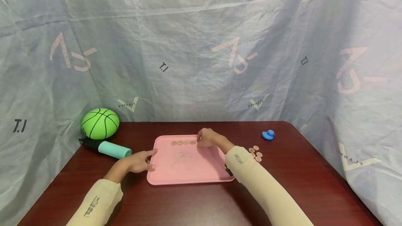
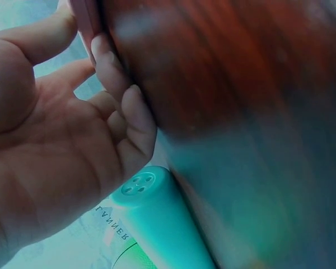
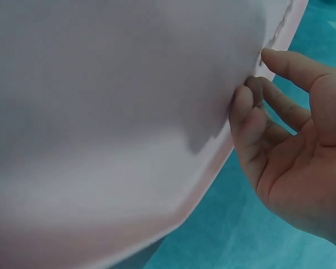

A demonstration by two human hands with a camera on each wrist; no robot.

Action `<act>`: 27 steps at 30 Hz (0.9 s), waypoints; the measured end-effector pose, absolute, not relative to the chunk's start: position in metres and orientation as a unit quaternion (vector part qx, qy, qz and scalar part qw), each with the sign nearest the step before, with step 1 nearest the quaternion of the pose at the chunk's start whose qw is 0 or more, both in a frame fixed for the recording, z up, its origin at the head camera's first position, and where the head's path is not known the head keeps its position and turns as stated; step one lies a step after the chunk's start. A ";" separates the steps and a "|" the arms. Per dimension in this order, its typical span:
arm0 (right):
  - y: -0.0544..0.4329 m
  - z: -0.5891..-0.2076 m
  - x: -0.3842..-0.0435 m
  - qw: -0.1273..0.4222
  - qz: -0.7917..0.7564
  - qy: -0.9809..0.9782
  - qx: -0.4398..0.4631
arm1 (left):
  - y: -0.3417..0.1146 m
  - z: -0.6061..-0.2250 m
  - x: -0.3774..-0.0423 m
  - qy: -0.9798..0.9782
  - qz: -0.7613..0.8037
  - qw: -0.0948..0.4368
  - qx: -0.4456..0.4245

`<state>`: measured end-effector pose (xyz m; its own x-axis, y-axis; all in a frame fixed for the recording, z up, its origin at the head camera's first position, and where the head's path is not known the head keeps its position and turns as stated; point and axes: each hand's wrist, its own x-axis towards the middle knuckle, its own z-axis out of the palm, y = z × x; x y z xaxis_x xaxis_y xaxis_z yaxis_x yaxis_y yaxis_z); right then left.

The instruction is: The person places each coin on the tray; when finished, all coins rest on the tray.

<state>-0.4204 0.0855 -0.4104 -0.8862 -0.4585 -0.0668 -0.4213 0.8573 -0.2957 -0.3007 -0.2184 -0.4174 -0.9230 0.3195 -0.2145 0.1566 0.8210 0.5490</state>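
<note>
The head view took in the whole counter: a green ball, a blue duck and a loose group of coins right of the pink tray, none of which the right wrist view showed clearly. The left wrist view alone showed the small holes in the end of the turquoise cylinder, and the left hand's smaller fingers curled in; the right wrist view showed the underside of the right hand, which the head view hid. The tray lay flat between the two hands. Inside it, along the far edge, four coins stood out in a straight row, just left of the right hand's fingertips. The left hand had its grip spread at the tray's left rim, thumb and forefinger well apart and both touching it. The right hand was lowered at the row's right end, its fingers bent and its thumb reaching toward the coins; whether that grip pinched a coin could not be told.
</note>
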 end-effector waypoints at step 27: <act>0.202 -0.389 -0.388 0.003 -0.240 0.931 -0.274 | -0.219 -0.414 -0.299 0.944 0.262 0.150 0.136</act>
